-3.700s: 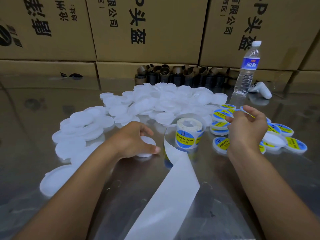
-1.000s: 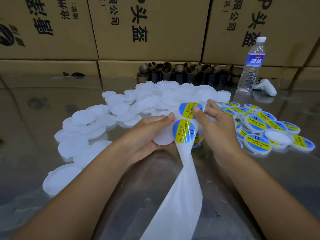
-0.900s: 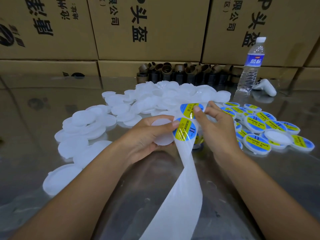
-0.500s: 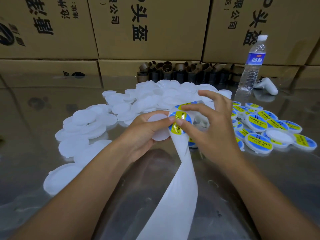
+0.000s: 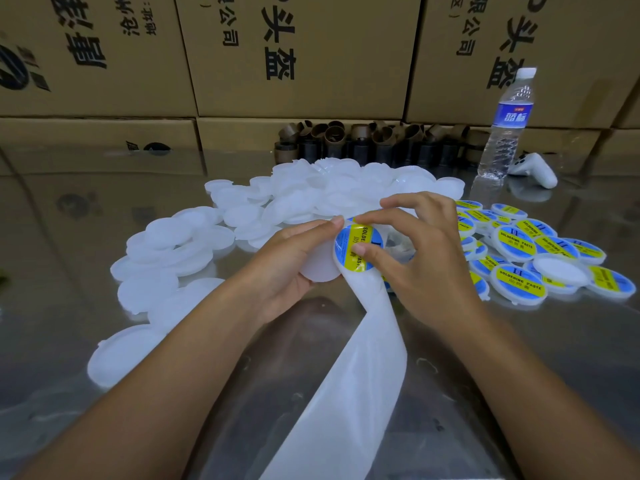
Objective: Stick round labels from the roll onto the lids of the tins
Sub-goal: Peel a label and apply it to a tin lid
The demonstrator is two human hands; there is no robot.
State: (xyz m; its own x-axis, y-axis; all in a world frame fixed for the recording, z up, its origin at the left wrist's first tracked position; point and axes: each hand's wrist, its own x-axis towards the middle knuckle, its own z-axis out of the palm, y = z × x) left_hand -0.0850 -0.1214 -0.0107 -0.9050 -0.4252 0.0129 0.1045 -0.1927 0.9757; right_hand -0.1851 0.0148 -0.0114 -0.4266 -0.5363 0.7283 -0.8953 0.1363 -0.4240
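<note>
Right hand (image 5: 426, 261) pinches the blue-and-yellow round label (image 5: 356, 239): thumb flat on its face, forefinger curled over the top edge, the other fingers arched loosely above. Left hand (image 5: 287, 261) grips a bare white lid (image 5: 317, 271) by its rim, tilted up, just left of the label and touching it. The white backing strip (image 5: 349, 375) trails from under the label, down across the shiny metal table (image 5: 69, 289) towards the camera. Behind the hands lies a heap of plain lids (image 5: 304, 199), and to the right a cluster of labelled lids (image 5: 519, 265). At the table's back edge are cardboard cores (image 5: 363, 140), a water bottle (image 5: 505, 123) and a white controller (image 5: 535, 169), with brown cartons (image 5: 304, 53) stacked as a wall behind
</note>
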